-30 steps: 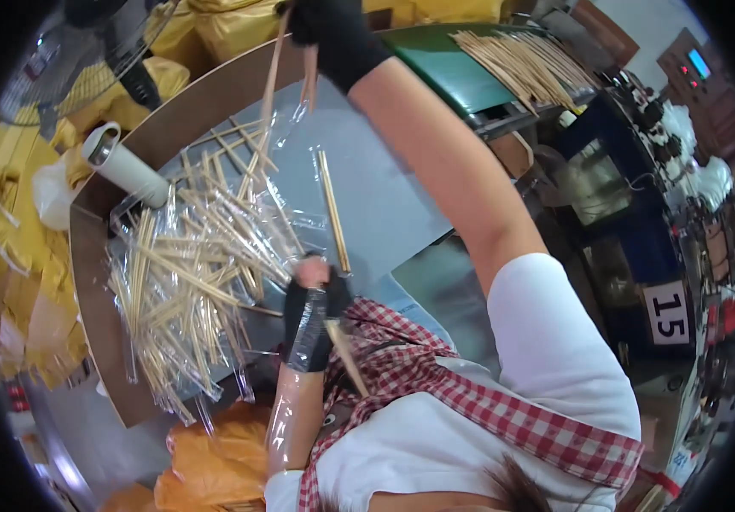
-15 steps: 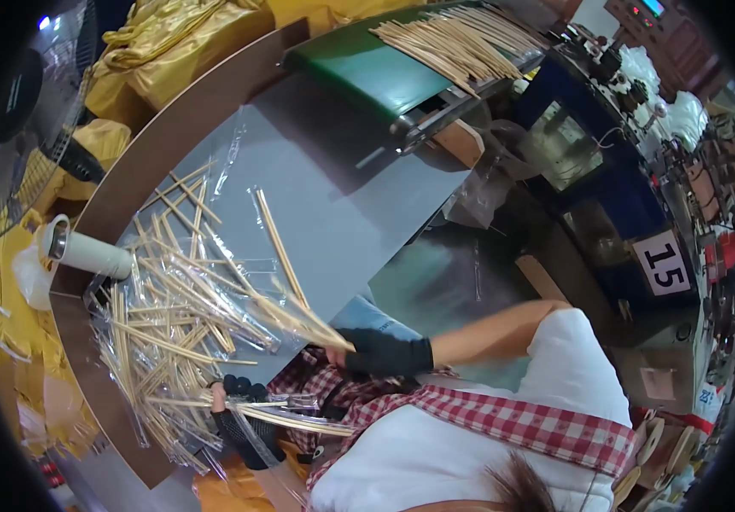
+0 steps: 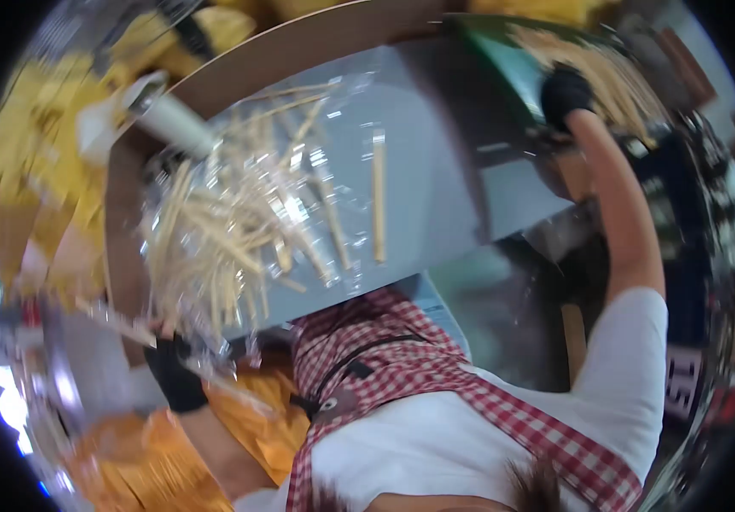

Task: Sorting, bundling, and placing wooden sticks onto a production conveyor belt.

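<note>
My left hand [image 3: 176,369], in a black fingerless glove, is at the near left edge of the tray. It is closed on plastic-wrapped chopsticks [image 3: 116,322], which stick out on both sides and are blurred. My right arm reaches far to the back right. There my right hand [image 3: 567,94], gloved in black, is at the near side of a row of chopsticks [image 3: 611,77] on the green conveyor belt [image 3: 495,64]. Its fingers are hidden and smeared by motion. A loose heap of wrapped chopsticks [image 3: 239,226] covers the tray's left part. One wrapped pair [image 3: 379,196] lies apart from the heap.
The grey tray [image 3: 436,171] has a raised brown rim [image 3: 299,38]. A white cylinder [image 3: 171,124] leans over its left corner. Yellow sacks [image 3: 35,171] lie beyond the rim, and an orange sack [image 3: 248,410] is below my left hand. Dark blue machinery [image 3: 683,247] stands at the right.
My right hand has left the chopsticks near my apron and moved to the belt at the back right. My left hand has shifted left, still holding wrapped chopsticks. The whole view has turned.
</note>
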A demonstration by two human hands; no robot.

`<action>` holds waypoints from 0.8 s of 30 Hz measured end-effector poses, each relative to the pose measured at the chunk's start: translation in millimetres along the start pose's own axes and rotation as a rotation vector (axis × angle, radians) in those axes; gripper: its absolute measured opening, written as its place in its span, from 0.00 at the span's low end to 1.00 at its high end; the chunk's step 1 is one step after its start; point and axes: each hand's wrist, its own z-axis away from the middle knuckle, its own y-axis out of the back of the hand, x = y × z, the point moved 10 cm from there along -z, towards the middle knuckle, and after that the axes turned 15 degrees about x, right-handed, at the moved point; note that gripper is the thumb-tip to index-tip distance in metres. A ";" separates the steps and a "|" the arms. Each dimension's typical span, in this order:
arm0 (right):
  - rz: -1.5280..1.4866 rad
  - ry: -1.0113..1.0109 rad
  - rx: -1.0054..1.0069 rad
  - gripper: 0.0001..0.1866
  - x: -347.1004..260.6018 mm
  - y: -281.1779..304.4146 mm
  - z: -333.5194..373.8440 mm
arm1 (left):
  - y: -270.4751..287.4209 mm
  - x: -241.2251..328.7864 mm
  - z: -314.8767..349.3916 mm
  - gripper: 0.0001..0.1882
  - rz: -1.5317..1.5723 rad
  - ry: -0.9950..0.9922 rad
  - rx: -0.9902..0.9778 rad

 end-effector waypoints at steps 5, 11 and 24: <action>0.073 -0.087 -0.137 0.17 -7.8 4.8 -17.8 | 51.9 8.9 -78.2 0.08 -0.292 -0.296 0.101; -0.454 0.422 0.298 0.23 -174.2 70.0 -13.3 | 2.8 29.7 -132.0 0.18 -1.006 -0.736 0.039; -0.620 0.009 -0.058 0.24 -414.1 34.5 -57.4 | 8.7 -66.2 -182.1 0.27 -0.880 -0.298 -0.120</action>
